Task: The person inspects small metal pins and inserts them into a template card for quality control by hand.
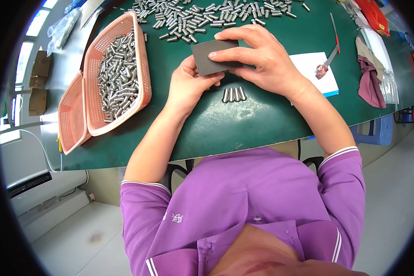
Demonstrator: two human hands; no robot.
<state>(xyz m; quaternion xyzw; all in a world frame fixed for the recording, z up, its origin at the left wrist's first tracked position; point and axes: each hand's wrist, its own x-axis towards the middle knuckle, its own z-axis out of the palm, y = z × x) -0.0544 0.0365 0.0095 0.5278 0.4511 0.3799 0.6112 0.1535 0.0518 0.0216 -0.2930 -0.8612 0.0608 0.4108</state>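
Above the green table, my two hands hold a flat, dark grey rectangular block (201,57), tilted, its exact kind unclear. My left hand (188,83) grips its lower left edge, the thumb underneath. Fingers of my right hand (267,57) wrap over its top and right side, with one fingertip pressed on the broad face. Whether anything lies between the fingers behind the block cannot be seen. Just below the hands, several short metal pins (234,94) lie side by side in a neat row on the table.
Loose metal pins (184,23) spread across the far table (207,133). At left, a pink plastic basket (146,69) full of pins overlaps another pink basket (71,119). A white sheet (308,62), a knife-like tool (327,62), a maroon cloth (371,83) and a red bin (372,16) are at right.
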